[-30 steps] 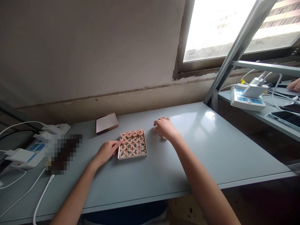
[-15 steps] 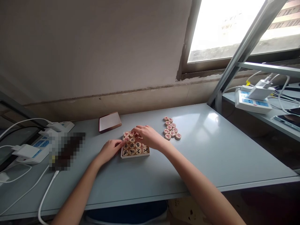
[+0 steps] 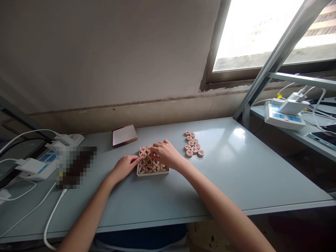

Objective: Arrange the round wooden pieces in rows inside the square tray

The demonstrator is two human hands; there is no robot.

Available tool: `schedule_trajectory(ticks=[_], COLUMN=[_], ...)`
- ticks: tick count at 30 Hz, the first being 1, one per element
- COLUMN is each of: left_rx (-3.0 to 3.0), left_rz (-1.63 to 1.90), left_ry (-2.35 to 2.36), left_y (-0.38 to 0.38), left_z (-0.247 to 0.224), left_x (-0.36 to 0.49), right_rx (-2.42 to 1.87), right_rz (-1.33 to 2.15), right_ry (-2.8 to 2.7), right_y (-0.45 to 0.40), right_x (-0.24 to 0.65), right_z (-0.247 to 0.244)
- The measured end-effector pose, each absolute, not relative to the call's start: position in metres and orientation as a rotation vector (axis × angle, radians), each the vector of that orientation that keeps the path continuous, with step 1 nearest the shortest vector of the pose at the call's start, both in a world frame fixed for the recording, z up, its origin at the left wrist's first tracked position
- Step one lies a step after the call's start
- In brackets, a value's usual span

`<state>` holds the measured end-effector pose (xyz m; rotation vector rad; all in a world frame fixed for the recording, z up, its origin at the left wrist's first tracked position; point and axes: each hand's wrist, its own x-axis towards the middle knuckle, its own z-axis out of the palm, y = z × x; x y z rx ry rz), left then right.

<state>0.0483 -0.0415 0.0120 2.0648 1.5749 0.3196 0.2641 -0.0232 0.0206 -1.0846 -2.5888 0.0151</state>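
A shallow white box (image 3: 153,174) on the desk holds rows of round wooden Chinese chess pieces, marked in black and red. My left hand (image 3: 125,167) is at the box's left side, fingers curled, with thumb and fingertips gripping its edge beside the pieces. Over the box's back right part is my right hand (image 3: 166,153), its fingers bent down and pinched on a chess piece among the others. That hand hides the piece and much of the right half of the box. More red-marked chess pieces (image 3: 194,149) lie in a loose cluster to the right.
The box lid (image 3: 124,135) lies upturned behind the box, near the wall. To the left are a power strip (image 3: 39,171) with chargers, white cables and a blurred dark patch. Another power strip (image 3: 285,117) sits on the right-hand shelf beyond the metal post (image 3: 273,56).
My right hand's fingers have shifted slightly lower and closer to the pieces in the box. My left hand stays at the box edge. The view has shifted a little.
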Motion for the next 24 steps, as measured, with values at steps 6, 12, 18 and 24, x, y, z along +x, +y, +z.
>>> schedule_trajectory(ticks=[6, 12, 18, 24], left_rx=[2.069, 2.063, 2.057, 2.036], left_rz=[0.314, 0.313, 0.308, 0.306], left_ry=[1.584, 1.586, 1.581, 1.585], left_y=[-0.042, -0.042, -0.042, -0.042], left_z=[0.013, 0.012, 0.014, 0.012], left_x=[0.049, 0.048, 0.049, 0.047], right_rx=[-1.084, -1.054, -1.099, -1.245], right_rz=[-0.019, 0.039, 0.114, 0.183], right_ry=[-2.576, -2.561, -2.569, -2.604], right_y=[-0.023, -0.023, -0.022, -0.017], right_x=[0.264, 0.266, 0.275, 0.29], right_z=[0.021, 0.021, 0.03, 0.035])
